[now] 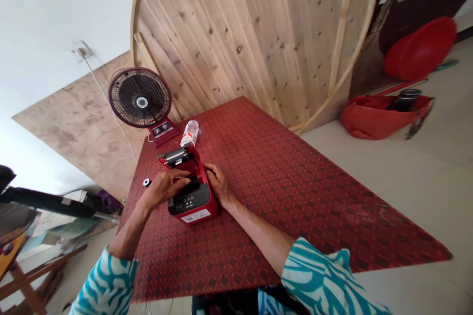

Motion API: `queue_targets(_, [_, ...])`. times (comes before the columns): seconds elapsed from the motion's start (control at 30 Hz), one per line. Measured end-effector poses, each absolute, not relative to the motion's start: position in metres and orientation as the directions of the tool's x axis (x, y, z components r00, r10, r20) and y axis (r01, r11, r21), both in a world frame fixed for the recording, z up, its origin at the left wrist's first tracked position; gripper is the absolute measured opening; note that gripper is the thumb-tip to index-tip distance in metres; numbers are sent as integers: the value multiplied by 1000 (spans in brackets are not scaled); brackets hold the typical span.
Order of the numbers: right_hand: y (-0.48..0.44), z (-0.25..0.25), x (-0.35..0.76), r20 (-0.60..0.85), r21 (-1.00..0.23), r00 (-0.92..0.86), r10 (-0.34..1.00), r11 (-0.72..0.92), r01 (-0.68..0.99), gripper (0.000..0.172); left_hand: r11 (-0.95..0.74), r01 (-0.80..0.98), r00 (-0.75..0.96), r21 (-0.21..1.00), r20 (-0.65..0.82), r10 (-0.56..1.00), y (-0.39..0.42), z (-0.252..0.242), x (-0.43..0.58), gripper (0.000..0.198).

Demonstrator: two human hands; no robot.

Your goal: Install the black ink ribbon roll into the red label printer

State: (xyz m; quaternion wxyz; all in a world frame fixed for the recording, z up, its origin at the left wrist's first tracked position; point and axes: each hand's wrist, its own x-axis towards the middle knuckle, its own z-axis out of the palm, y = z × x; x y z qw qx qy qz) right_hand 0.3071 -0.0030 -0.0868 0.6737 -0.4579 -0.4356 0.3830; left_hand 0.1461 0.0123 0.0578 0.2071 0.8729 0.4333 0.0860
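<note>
A red and black printer (194, 203) stands on the red patterned table (281, 177) with its lid (178, 156) raised. My left hand (166, 187) reaches over the printer's left side, its fingers apart at the open compartment; nothing shows in its grasp. Against the printer's right side rests my right hand (219, 183), fingers bent along the red wall, with some fingertips hidden. Left of the printer, near the table edge, lies a small roll (147, 182) with a white end.
Behind the printer are a clear plastic bottle (189, 133) and a dark red fan (141, 101). A round wooden panel (251, 34) leans at the back. On the floor to the right sits a red bag (377, 120) beneath a red basin (421, 49).
</note>
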Motion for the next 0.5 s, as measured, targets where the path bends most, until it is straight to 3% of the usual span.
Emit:
queue_targets(0.3, [-3, -87, 309, 234, -956, 311, 921, 275, -97, 35, -514, 678, 617, 526, -27, 786, -15, 49, 138, 29])
queue_targets(0.5, [-2, -90, 308, 232, -954, 321, 918, 279, -108, 34, -297, 652, 501, 698, -103, 859, 1, 37, 134, 33])
